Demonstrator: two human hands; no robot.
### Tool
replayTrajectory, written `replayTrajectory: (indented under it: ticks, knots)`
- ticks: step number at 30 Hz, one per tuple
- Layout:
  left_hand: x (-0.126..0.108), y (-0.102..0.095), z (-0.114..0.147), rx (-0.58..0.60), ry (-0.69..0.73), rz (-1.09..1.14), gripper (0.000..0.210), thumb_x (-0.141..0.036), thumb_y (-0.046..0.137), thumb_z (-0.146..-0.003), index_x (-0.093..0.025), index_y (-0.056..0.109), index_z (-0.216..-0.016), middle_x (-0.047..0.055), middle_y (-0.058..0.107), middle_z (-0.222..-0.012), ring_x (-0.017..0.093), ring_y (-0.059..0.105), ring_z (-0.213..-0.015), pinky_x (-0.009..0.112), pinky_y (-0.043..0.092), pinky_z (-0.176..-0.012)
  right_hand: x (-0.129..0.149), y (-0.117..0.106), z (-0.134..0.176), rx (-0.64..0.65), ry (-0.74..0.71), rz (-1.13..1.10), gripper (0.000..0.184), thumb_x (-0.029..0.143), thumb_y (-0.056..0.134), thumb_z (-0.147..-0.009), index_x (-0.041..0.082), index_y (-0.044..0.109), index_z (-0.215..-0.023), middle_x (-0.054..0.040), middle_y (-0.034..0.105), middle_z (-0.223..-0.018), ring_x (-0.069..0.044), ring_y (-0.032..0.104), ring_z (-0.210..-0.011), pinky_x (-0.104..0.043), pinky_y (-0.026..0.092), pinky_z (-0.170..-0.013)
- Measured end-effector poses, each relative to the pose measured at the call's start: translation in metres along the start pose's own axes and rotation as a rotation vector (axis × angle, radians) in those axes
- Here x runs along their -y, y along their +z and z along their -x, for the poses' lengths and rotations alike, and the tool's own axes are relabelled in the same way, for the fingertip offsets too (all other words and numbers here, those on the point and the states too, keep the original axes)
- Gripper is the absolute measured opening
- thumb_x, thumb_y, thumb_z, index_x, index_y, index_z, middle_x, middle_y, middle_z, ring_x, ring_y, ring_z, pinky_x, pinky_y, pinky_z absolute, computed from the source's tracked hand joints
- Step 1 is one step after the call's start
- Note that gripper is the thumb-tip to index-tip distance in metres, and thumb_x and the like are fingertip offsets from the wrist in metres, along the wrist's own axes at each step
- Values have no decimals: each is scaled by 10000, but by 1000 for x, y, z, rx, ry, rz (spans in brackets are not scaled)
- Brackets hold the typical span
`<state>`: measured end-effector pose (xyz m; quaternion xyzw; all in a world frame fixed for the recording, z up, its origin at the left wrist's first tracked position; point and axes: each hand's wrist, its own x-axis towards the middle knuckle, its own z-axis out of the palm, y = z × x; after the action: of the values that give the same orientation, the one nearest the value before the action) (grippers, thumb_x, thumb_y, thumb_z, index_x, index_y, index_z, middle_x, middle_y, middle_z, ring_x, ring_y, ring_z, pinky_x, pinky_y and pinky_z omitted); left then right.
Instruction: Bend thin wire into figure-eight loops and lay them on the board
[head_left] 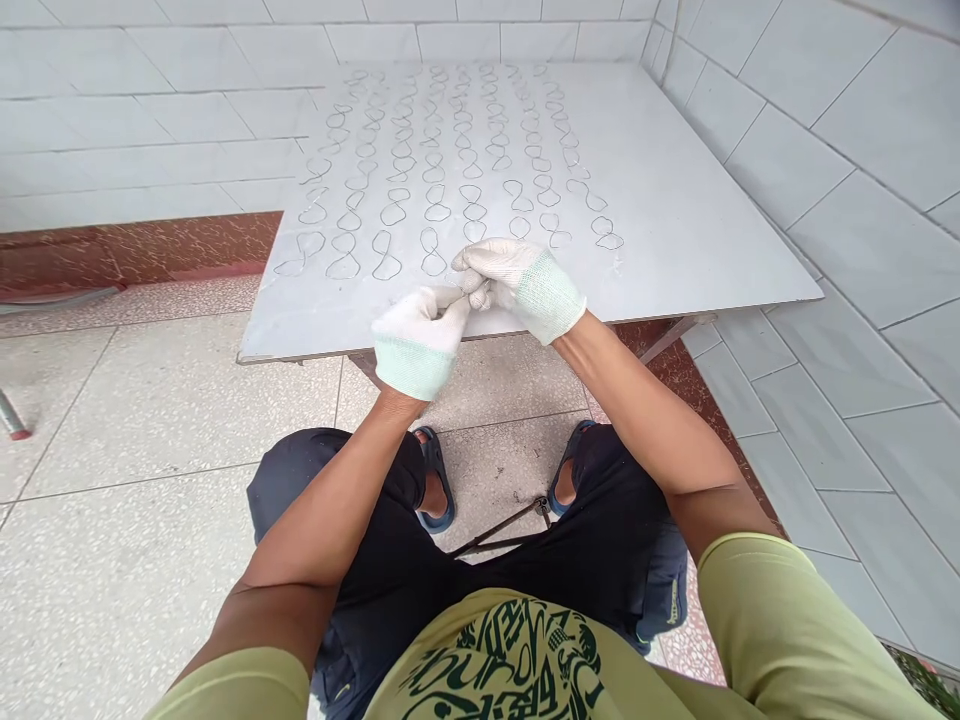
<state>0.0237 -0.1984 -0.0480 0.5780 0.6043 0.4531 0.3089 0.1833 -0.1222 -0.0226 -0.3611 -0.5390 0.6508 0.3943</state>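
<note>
Both my hands wear white knit gloves with pale green cuffs and meet over the table's front edge. My left hand [426, 325] is closed, its thumb and fingers pinched together. Touching it, my right hand [506, 275] is closed too, fingertips bent down against the left ones. A bit of thin wire [486, 287] shows between the fingertips; most of it is hidden by the gloves. Just beyond my hands lies a wire twisted into a figure eight [430, 250], with several like it set out in rows across the white tabletop [675, 220].
White tiled walls [847, 200] border the table at the back and right. A metal leg [667, 340] slants under its right side. My knees and sandals [435, 480] are below the front edge, on a speckled tile floor [135, 400]. A metal tube end [11, 415] stands at far left.
</note>
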Motion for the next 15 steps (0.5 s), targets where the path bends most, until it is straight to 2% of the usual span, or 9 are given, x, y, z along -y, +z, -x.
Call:
replayTrajectory:
  ticks: [2, 5, 7, 9, 12, 15]
  knots:
    - [3, -4, -6, 49, -24, 156, 420, -533, 777, -887, -290, 510, -671, 17, 547, -665, 218, 578, -714, 381, 507, -718, 0, -3, 4, 13, -62, 34, 263, 278, 789, -1187, 235, 811, -928, 10, 769, -794, -147, 686, -694, -265, 632, -715]
    - [8, -11, -16, 233, -105, 356, 458, -590, 891, -802, -286, 595, -629, 3, 527, -572, 194, 571, -624, 438, 645, -843, 7, -4, 14, 16, -206, 177, 279, 294, 799, -1169, 242, 842, -898, -1, 780, -807, -161, 715, -782, -266, 641, -796]
    - [11, -13, -21, 301, -141, 421, 458, -586, 931, -772, -283, 631, -605, 6, 531, -532, 188, 583, -594, 468, 697, -904, 12, -4, 18, 4, -262, 255, 281, 308, 806, -1160, 253, 853, -888, 4, 779, -809, -168, 719, -804, -274, 649, -829]
    - [13, -14, -23, 308, -165, 439, 436, -577, 964, -755, -279, 675, -620, 27, 595, -544, 201, 623, -601, 463, 719, -869, 14, -3, 20, -12, -264, 292, 268, 302, 802, -1158, 256, 861, -901, 8, 774, -802, -174, 718, -803, -282, 650, -827]
    - [16, -16, -23, 285, -183, 443, 414, -592, 1012, -740, -255, 773, -759, 60, 741, -665, 222, 709, -652, 421, 705, -772, 15, -3, 20, -45, -235, 311, 285, 308, 794, -1177, 246, 854, -905, 7, 783, -799, -168, 715, -794, -272, 635, -811]
    - [19, -22, -23, 318, -174, 444, 495, -624, 1046, -742, -214, 814, -897, 79, 826, -800, 214, 772, -689, 397, 702, -786, 17, -3, 19, -88, -164, 326, 321, 314, 788, -1196, 247, 826, -885, 5, 809, -833, -152, 711, -770, -254, 620, -781]
